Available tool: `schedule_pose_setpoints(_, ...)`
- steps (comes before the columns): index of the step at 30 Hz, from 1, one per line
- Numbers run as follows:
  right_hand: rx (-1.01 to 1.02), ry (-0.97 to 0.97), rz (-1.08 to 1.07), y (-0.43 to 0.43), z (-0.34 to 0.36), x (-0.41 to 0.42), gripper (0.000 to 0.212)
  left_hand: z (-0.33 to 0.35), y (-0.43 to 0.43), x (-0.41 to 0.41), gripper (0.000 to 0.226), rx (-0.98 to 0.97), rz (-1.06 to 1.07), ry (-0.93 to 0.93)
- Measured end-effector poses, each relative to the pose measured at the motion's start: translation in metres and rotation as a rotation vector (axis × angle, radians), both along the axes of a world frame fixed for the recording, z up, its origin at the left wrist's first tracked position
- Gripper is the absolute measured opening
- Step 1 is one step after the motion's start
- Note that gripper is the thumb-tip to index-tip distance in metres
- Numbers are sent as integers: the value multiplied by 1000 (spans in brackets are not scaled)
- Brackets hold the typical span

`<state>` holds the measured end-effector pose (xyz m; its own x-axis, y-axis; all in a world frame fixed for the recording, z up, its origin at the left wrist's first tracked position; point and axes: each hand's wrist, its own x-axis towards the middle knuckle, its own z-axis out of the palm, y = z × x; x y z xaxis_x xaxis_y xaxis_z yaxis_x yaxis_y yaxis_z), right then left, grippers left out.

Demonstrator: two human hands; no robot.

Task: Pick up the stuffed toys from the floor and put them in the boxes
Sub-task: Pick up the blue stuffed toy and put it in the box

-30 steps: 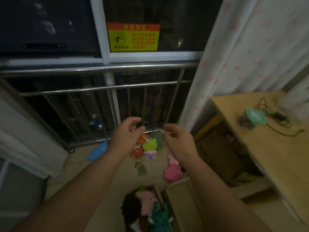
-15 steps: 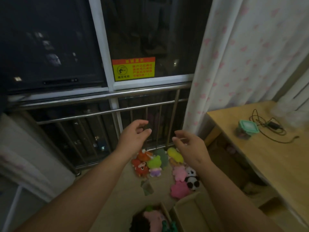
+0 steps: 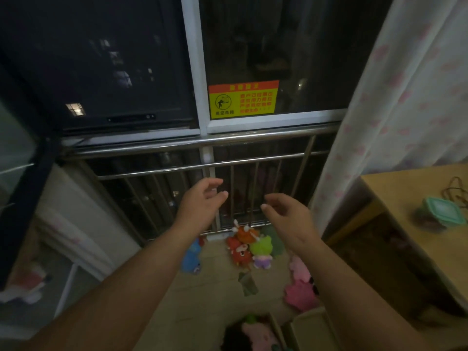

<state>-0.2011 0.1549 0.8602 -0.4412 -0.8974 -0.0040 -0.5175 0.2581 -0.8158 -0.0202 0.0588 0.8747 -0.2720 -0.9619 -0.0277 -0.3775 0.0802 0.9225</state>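
Reach stage judged | left hand (image 3: 202,201) and right hand (image 3: 290,215) held out empty, fingers loosely spread, before the railing (image 3: 177,144) | stuffed toys (image 3: 249,245) heaped at the railing's foot | boxes (image 3: 312,325) seen short of the railing | next: a lowered reach and soft grasp are called for.

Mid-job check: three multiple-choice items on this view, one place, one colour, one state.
1. The green stuffed toy lies: A) in a box; B) on the floor beside the red stuffed toy; C) on the table.
2. The window sticker is: A) blue; B) green; C) yellow and red.
3. The left hand and right hand: A) open, empty; B) gripping toys; C) on the railing.
B: it sits on tiles next to the red one. C: yellow field, red band. A: fingers loose, nothing held.
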Motion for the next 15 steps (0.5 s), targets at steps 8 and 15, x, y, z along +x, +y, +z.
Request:
schedule_pose_setpoints(8, -12, -40, -96, -80, -27, 42, 33, -33, -97, 23, 27, 41, -82, -16)
schedule_pose_setpoints(15, -24, -75, -136, -120, -50, 71, 30, -51, -154, 36, 26, 39, -78, -3)
